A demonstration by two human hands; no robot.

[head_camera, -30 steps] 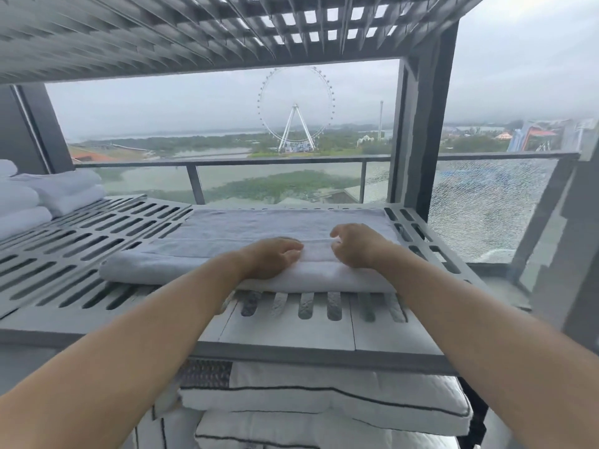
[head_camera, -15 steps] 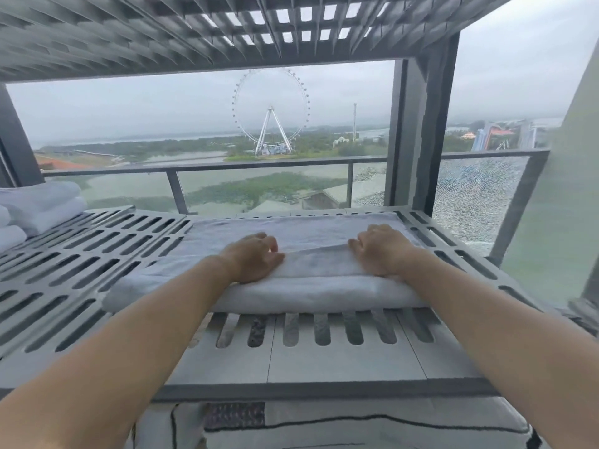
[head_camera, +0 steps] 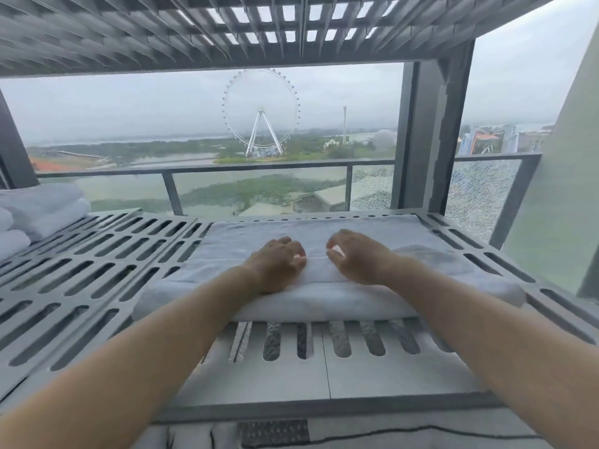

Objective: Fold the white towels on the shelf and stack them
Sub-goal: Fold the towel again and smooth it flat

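Note:
A white towel lies partly folded on the grey slotted shelf, its thick rolled edge toward me and a flat layer stretching toward the window. My left hand rests on the fold near the towel's middle, fingers curled. My right hand hovers just to the right of it, fingers bent and slightly lifted off the cloth. Neither hand clearly grips the cloth. A stack of folded white towels sits at the shelf's far left.
Another slotted shelf hangs low overhead. A dark upright post stands at the back right. Behind the shelf is a glass railing. White bedding with black trim lies below the shelf.
Both hands have come closer together at the towel's middle, and the right hand has lifted off the fold. The camera has moved nearer and tilted up a little.

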